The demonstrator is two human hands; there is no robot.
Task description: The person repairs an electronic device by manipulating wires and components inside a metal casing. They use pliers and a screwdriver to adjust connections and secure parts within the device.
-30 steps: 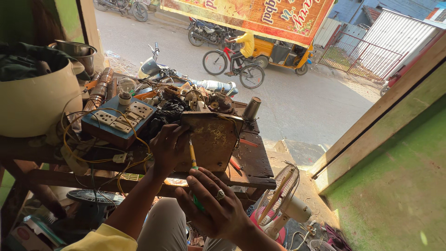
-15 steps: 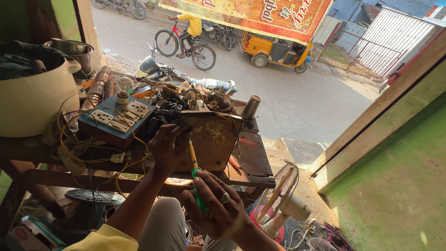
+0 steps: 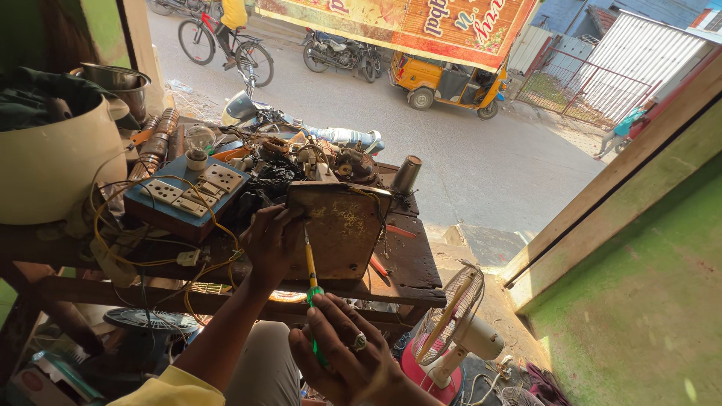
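My left hand (image 3: 272, 242) grips the left edge of a rusty metal plate (image 3: 342, 229) that stands upright on the wooden workbench (image 3: 410, 267). In my right hand (image 3: 347, 353), low in the view, is a screwdriver (image 3: 310, 271) with a green and yellow handle. Its shaft points up, and the tip meets the plate close to my left fingers. A ring sits on one finger of that right hand.
A blue switchboard (image 3: 184, 197) with white sockets, a bulb and yellow wires lies at left beside a large cream pot (image 3: 53, 162). Motor parts and tangled wires crowd the bench's back. A small table fan (image 3: 451, 323) stands below at right. Beyond lies a street with a cyclist and an auto-rickshaw.
My right hand has raised the screwdriver so its tip now reaches the plate. The left hand keeps its hold. On the street, the cyclist has ridden off to the left.
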